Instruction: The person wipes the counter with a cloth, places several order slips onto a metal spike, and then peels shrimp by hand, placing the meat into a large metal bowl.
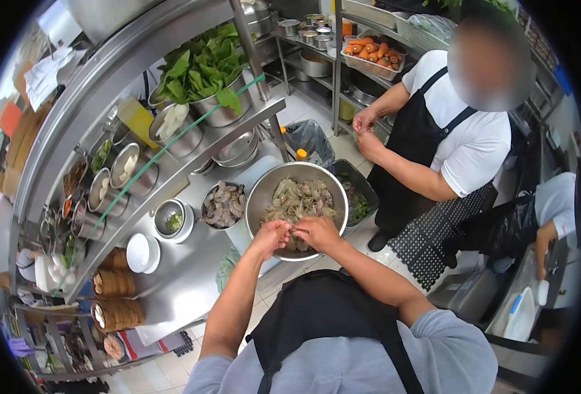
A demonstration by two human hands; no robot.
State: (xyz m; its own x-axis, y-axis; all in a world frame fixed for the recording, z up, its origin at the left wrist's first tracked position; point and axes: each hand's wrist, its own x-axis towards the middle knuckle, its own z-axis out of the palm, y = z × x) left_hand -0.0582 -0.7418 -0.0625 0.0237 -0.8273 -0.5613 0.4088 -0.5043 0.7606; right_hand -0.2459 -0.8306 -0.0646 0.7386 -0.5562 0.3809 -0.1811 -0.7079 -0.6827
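A big steel bowl [259, 192] full of raw greyish shrimp stands at the counter's edge. Over its near rim, my left hand [272, 234] and my right hand [318, 232] meet, both pinching one shrimp [295, 229] between their fingertips. Left of the big bowl sits a smaller bowl [224, 205] holding several pale shrimp pieces.
A co-worker in a white shirt and black apron [435, 138] stands across the bowl, hands together. Steel counter [185, 276] carries small bowls, bamboo steamers [114, 284], condiment tins. A shelf above holds a pot of greens [205, 72]. A bin with a black bag [309, 141] stands on the floor.
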